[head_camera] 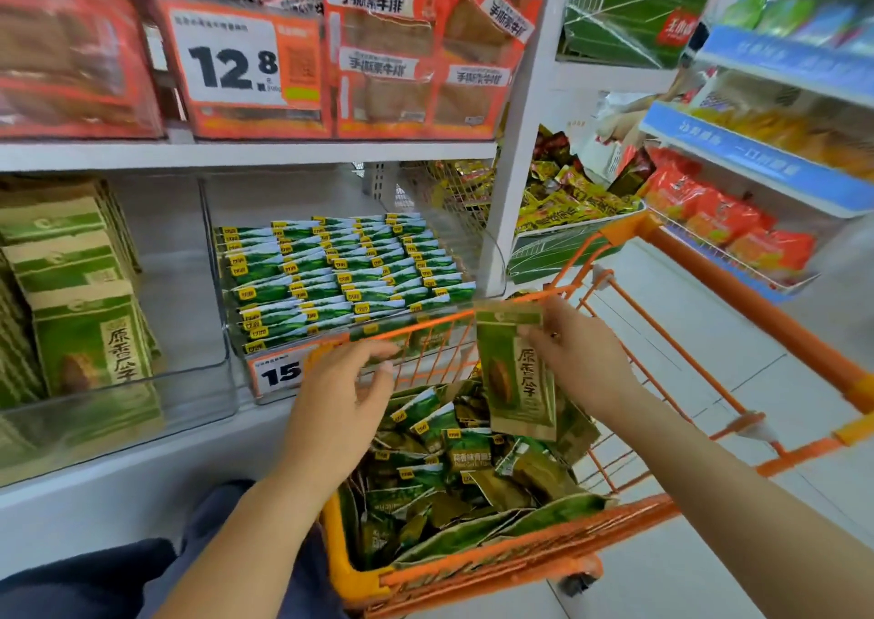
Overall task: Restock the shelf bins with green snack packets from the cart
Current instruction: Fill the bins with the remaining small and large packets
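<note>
My right hand (574,358) pinches a tall green-and-tan snack packet (515,372) by its upper edge, holding it upright above the orange cart (473,566). The cart is heaped with several small green packets (440,462). My left hand (340,382) hovers over the cart's near-left rim, fingers spread, holding nothing. On the lower shelf, a clear bin (350,273) holds neat rows of small green packets. To its left, another clear bin (118,401) holds standing packets (90,334) that match the one in my right hand.
Red packaged snacks and a 12.8 price card (236,51) fill the upper shelf. A white upright post (515,193) divides shelf units. The cart's orange handle (756,297) runs toward a blue-edged shelf unit (756,155) on the right. Another person's arm (629,122) shows far back.
</note>
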A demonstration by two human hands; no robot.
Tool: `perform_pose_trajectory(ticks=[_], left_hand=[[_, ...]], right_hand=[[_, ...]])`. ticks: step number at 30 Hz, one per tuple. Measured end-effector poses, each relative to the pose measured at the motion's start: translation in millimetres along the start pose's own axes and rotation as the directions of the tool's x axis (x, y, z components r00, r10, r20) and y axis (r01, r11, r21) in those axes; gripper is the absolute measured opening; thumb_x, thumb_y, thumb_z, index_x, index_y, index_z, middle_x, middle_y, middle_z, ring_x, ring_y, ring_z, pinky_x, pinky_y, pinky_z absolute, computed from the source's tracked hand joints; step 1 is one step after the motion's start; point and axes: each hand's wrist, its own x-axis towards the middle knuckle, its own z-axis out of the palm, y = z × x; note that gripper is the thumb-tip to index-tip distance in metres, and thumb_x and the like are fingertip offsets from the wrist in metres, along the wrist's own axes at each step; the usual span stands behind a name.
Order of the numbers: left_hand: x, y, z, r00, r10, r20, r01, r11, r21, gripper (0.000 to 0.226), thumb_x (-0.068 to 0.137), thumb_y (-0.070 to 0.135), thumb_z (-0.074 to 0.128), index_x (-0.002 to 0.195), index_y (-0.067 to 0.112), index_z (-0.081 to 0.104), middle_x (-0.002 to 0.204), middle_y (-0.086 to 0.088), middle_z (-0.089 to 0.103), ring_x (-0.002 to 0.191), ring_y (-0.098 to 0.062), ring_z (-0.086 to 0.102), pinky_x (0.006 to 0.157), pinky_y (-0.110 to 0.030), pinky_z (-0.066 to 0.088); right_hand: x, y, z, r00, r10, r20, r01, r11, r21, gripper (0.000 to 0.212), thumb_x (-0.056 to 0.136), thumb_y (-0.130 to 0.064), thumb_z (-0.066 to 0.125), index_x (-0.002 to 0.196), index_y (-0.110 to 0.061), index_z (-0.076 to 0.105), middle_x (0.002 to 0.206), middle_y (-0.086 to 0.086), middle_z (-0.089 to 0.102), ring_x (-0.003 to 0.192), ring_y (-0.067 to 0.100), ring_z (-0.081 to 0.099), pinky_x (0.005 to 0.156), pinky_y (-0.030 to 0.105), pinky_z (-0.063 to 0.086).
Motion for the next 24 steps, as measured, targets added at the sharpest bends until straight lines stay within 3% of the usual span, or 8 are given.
perform_pose_trajectory(ticks=[2, 5, 8, 11, 16, 18, 20, 24], left_hand=[[-5, 3, -17, 0.994, -0.088, -0.068, 0.071, 0.972, -0.225, 0.017, 0.096, 0.025, 0.053, 0.107, 0.031, 0.065, 0.109, 0.022, 0.062, 0.097, 0.014, 0.052, 0.076, 0.001, 0.035], [-14, 10, -49, 0.982, -0.173, -0.069, 0.128, 0.896, -0.425, 0.028, 0.086, 0.046, 0.051, 0.108, 0.034, 0.064, 0.104, 0.022, 0.065, 0.095, 0.015, 0.055, 0.072, 0.000, 0.039], [-19, 5, -77, 0.973, -0.230, 0.023, 0.203, 0.807, -0.555, 0.024, 0.082, 0.043, 0.059, 0.103, 0.032, 0.063, 0.090, 0.020, 0.070, 0.087, 0.007, 0.063, 0.070, -0.007, 0.045], [-20, -20, -106, 0.960, -0.266, -0.089, 0.183, 0.835, -0.519, 0.017, 0.084, 0.024, 0.072, 0.098, 0.031, 0.066, 0.089, 0.010, 0.073, 0.088, -0.010, 0.068, 0.075, -0.023, 0.052], [-18, -52, -158, 0.925, -0.204, -0.322, 0.138, 0.966, -0.217, 0.017, 0.091, 0.025, 0.063, 0.102, 0.037, 0.064, 0.102, 0.018, 0.067, 0.100, -0.004, 0.060, 0.083, -0.019, 0.044], [-17, -66, -180, 0.831, -0.040, -0.555, 0.155, 0.974, 0.162, 0.022, 0.095, 0.029, 0.052, 0.113, 0.027, 0.065, 0.111, 0.015, 0.062, 0.110, -0.008, 0.050, 0.098, -0.023, 0.032], [-22, -88, -196, 0.711, 0.036, -0.702, 0.254, 0.918, 0.305, 0.030, 0.092, 0.025, 0.047, 0.117, 0.020, 0.063, 0.120, 0.004, 0.062, 0.121, -0.020, 0.047, 0.107, -0.029, 0.023], [-31, -112, -202, 0.639, -0.027, -0.769, 0.308, 0.925, 0.223, 0.031, 0.089, 0.018, 0.048, 0.116, 0.017, 0.062, 0.128, -0.005, 0.056, 0.130, -0.030, 0.038, 0.110, -0.041, 0.023]], right_hand=[[-1, -28, -4, 1.000, -0.010, 0.010, 0.005, 0.926, 0.379, 0.015, 0.095, -0.032, 0.055, 0.097, -0.018, 0.058, 0.088, -0.004, 0.072, 0.079, 0.014, 0.069, 0.067, 0.035, 0.056], [-6, -82, -3, 0.990, -0.027, 0.140, -0.092, 0.627, 0.774, 0.011, 0.095, -0.017, 0.057, 0.095, -0.006, 0.060, 0.085, 0.005, 0.073, 0.069, 0.012, 0.070, 0.058, 0.024, 0.054], [-12, -135, 10, 0.966, -0.098, 0.238, -0.161, 0.491, 0.856, 0.022, 0.094, -0.015, 0.056, 0.103, 0.005, 0.058, 0.082, 0.008, 0.072, 0.065, 0.014, 0.068, 0.053, 0.022, 0.054], [-16, -182, 30, 0.945, -0.179, 0.275, -0.180, 0.421, 0.889, 0.020, 0.093, -0.014, 0.057, 0.106, 0.001, 0.061, 0.080, 0.002, 0.072, 0.068, 0.011, 0.069, 0.058, 0.024, 0.057], [-21, -239, 61, 0.914, -0.371, 0.167, 0.008, 0.427, 0.904, 0.021, 0.087, -0.002, 0.064, 0.104, -0.014, 0.065, 0.088, -0.008, 0.073, 0.082, 0.006, 0.068, 0.067, 0.017, 0.053], [-17, -258, 68, 0.923, -0.384, -0.020, 0.191, 0.413, 0.891, 0.025, 0.087, -0.002, 0.064, 0.102, -0.022, 0.062, 0.088, -0.016, 0.071, 0.086, 0.000, 0.066, 0.073, 0.014, 0.050], [-6, -277, 76, 0.903, -0.419, -0.093, 0.271, 0.386, 0.882, 0.025, 0.088, -0.002, 0.062, 0.101, -0.022, 0.060, 0.089, -0.018, 0.069, 0.087, -0.003, 0.064, 0.075, 0.012, 0.048], [29, -303, 117, 0.887, -0.433, 0.160, 0.173, 0.633, 0.755, 0.014, 0.091, -0.012, 0.063, 0.105, -0.013, 0.063, 0.096, -0.002, 0.069, 0.090, 0.010, 0.065, 0.075, 0.024, 0.052]])
